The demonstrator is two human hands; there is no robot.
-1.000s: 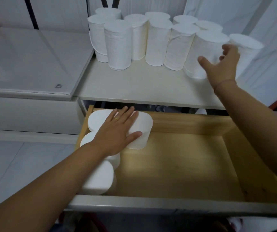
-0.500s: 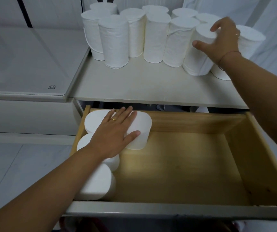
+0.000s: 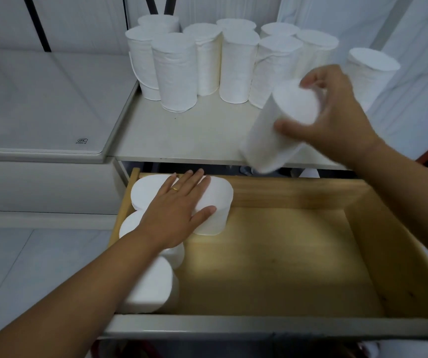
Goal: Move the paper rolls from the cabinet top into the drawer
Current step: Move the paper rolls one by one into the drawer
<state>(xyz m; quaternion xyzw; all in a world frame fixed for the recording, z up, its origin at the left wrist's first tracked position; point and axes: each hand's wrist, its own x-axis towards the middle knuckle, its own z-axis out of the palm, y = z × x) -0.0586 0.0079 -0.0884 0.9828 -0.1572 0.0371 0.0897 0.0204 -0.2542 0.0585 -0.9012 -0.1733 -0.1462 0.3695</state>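
Head view showed the right hand [image 3: 337, 115] gripping a tilted paper roll [image 3: 277, 130], fingers curled over its top end, thumb on its side, above the cabinet top's [image 3: 182, 135] front edge. The left hand [image 3: 176, 215] lay flat, fingers spread, across upright rolls [image 3: 215, 200] in the drawer's [image 3: 285, 254] left rear corner. More rolls [image 3: 236, 65] stood clustered on the cabinet top behind. A small "CCC" mark [image 3: 82, 141] showed on the adjacent glass surface [image 3: 40, 99].

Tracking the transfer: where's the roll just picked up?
Head view, right side: the tilted roll is in the right hand, above the cabinet top's front edge.
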